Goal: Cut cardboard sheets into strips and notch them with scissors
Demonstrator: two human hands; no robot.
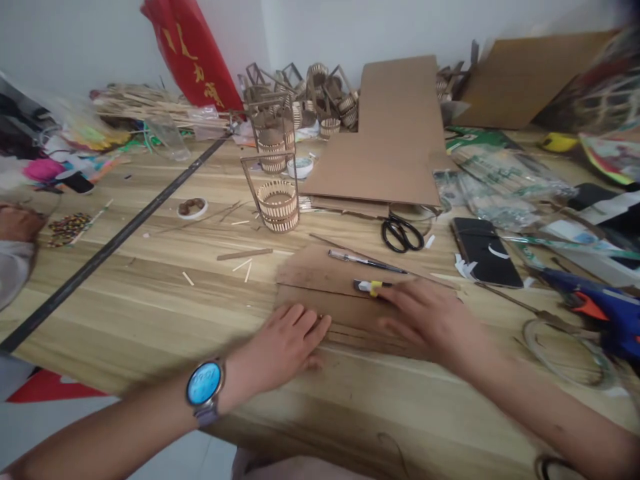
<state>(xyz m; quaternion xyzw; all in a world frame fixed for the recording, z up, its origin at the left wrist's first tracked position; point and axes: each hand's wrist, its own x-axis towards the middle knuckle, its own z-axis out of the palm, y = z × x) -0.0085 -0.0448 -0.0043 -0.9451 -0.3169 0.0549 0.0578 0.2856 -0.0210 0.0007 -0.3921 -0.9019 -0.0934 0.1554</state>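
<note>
A flat piece of brown cardboard lies in front of me, crossed by long dark lines. My left hand, with a watch at the wrist, rests on its near left part, fingers slightly bent and thumb apart. At the right of the cardboard, my right hand has its fingers on the handle of a yellow and black utility knife. The knife's front end points left; the fingers cover its rear. Just beyond lies a pen, beside a thin brown strip. Slight blur softens both hands.
A small basket stands beyond the cardboard, with more behind. Black scissors, a phone and a blue glue gun lie rightward. A large cardboard sheet lies behind. Another person's hand is at far left.
</note>
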